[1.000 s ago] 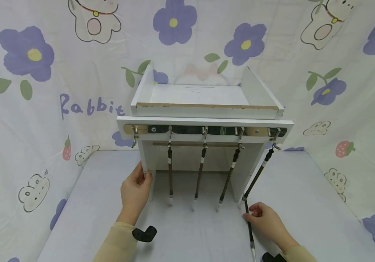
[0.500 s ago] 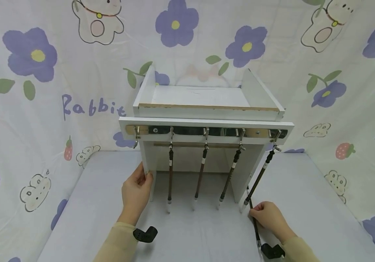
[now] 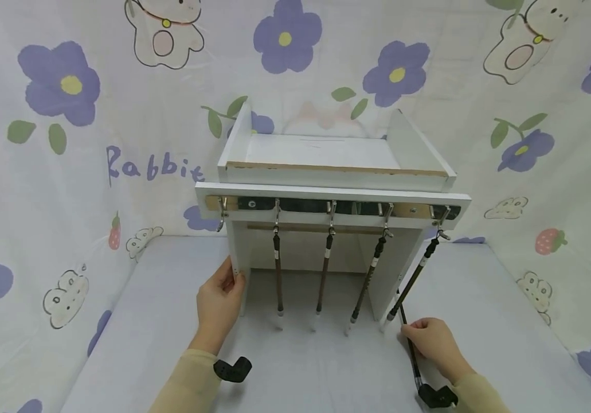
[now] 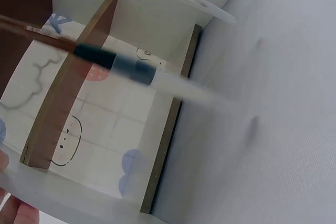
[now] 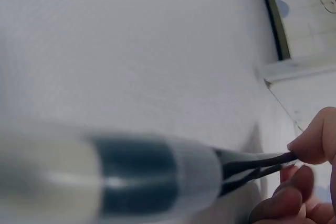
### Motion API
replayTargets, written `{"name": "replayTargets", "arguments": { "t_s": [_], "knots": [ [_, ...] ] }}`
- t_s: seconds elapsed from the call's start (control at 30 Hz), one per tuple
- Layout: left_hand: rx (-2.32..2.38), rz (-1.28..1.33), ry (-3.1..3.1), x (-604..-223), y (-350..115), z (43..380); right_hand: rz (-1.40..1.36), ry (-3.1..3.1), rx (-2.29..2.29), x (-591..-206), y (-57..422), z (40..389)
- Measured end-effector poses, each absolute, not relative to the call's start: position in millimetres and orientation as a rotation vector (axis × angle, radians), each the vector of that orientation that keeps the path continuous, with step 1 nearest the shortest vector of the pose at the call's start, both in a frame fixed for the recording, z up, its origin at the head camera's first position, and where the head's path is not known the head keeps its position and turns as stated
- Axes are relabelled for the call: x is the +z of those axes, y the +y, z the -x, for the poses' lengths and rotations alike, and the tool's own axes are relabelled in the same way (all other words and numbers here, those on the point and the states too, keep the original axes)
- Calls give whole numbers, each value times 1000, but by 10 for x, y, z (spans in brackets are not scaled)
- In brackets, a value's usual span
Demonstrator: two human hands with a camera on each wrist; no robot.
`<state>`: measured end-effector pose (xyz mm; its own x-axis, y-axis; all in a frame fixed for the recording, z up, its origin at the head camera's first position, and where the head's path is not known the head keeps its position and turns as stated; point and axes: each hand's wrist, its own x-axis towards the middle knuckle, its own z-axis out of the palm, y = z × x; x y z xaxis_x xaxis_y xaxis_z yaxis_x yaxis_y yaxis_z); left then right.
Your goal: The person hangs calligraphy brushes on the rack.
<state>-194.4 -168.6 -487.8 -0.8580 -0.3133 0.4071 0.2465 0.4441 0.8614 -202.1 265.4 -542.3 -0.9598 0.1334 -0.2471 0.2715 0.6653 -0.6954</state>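
A white wooden rack [image 3: 336,193] stands on the table, a metal strip of hooks [image 3: 295,205] along its front. My left hand [image 3: 219,301] grips the rack's left side panel [image 3: 237,246]; its fingertips show at the lower left of the left wrist view. My right hand [image 3: 435,344] pinches the dark handle of a writing brush [image 3: 413,358], pale bristles toward me. Close to the right wrist camera, that brush [image 5: 142,174] looks large and blurred. Several other brushes [image 3: 324,269] hang bristles down from the hooks, the rightmost [image 3: 414,281] just left of my right hand.
The leftmost hook [image 3: 222,213] carries no brush. An open tray [image 3: 321,152] tops the rack. A white cloth [image 3: 295,367] covers the table, and a flower-and-rabbit print curtain [image 3: 145,126] hangs behind. A black wrist mount [image 3: 233,370] sits on my left wrist.
My right hand has shifted slightly right with the brush, away from the rightmost hanging one. My left hand keeps its place on the side panel. The hanging brushes sway a little.
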Motion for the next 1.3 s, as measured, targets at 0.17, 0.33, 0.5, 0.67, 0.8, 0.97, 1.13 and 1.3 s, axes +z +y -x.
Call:
{"name": "replayTargets", "arguments": {
  "t_s": [0.17, 0.33, 0.5, 0.67, 0.8, 0.97, 1.13, 1.3],
  "knots": [
    [-1410, -64, -2193, -4850, -1650, 1931, -335, 2707, -1266, -5380, 2757, 1990],
    [-1417, -66, -2208, -4859, -1649, 1932, -379, 2688, -1385, -5296, 2839, 1969],
    [-1419, -99, -2256, -4842, -1679, 1901, -374, 2647, -1542, -5145, 2875, 1937],
    [-1426, -47, -2327, -4679, -1697, 1870, -297, 2613, -1679, -4970, 2926, 1885],
    [-1432, 8, -2462, -4437, -1707, 1844, -264, 2568, -1766, -4844, 2957, 1837],
    [-1384, 62, -2597, -4210, -1749, 1848, -248, 2537, -1834, -4719, 2930, 1794],
    [-1358, 111, -2529, -4137, -1763, 1897, -289, 2604, -1871, -4603, 2888, 1744],
    [-1372, 126, -2435, -4121, -1731, 1929, -257, 2750, -1895, -4536, 2890, 1682]
  ]
}}
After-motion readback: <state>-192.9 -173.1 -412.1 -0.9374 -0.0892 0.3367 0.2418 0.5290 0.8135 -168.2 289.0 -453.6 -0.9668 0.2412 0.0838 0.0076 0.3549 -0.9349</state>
